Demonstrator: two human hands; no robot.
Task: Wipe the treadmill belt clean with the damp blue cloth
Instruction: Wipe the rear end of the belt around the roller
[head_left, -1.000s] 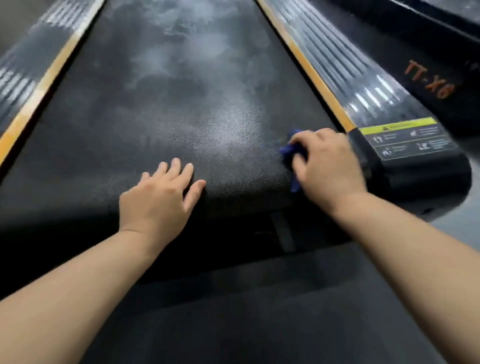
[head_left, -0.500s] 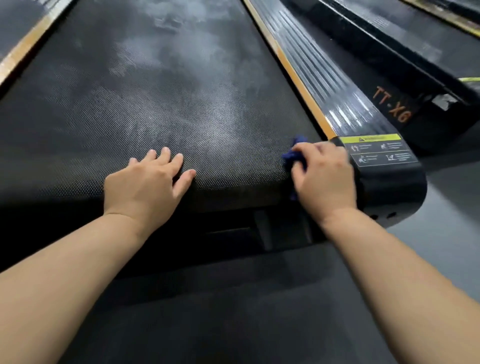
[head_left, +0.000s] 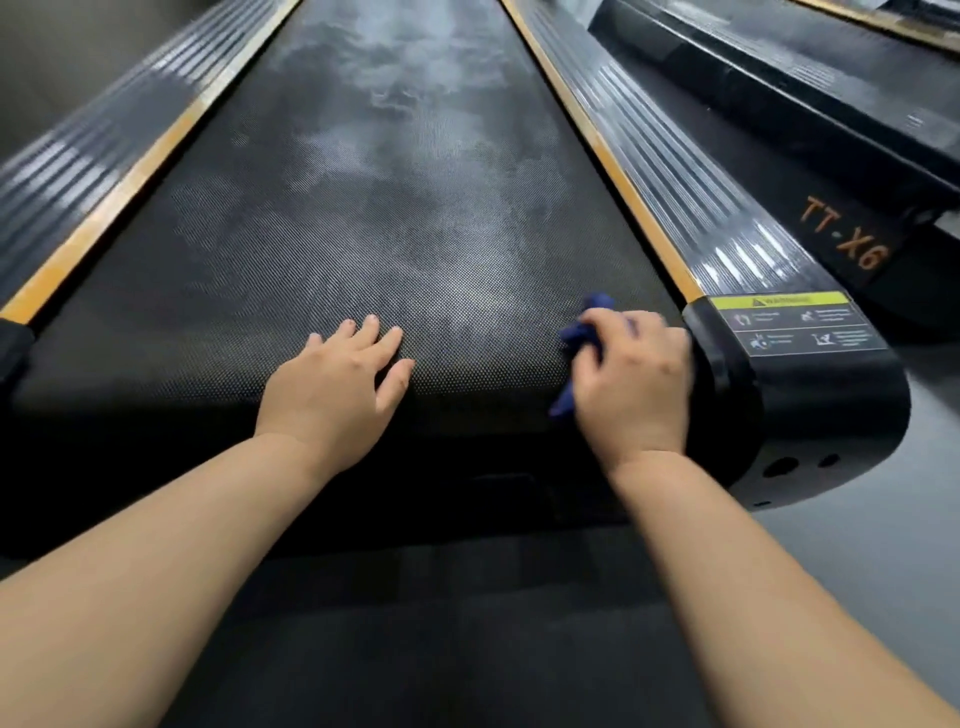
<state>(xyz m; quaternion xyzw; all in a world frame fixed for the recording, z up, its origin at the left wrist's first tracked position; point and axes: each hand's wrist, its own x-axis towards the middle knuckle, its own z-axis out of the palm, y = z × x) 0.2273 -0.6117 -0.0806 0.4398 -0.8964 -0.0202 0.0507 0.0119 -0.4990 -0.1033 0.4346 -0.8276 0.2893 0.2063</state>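
Treadmill belt (head_left: 395, 218) runs lengthwise away from the viewer, pale smears along its middle. Left hand (head_left: 332, 387) lies flat on the belt's near end, fingers straight and slightly spread. Right hand (head_left: 636, 379) grips the bunched blue cloth (head_left: 582, 338) at the belt's near right corner, just beside the black end cap (head_left: 810, 395) bearing a warning label (head_left: 795, 325).

We log a bare left forearm (head_left: 156, 571) and a bare right forearm (head_left: 769, 597), each ending in a bare hand: left hand (head_left: 332, 387), right hand (head_left: 636, 387). Nails look short, though blur leaves us unsure.
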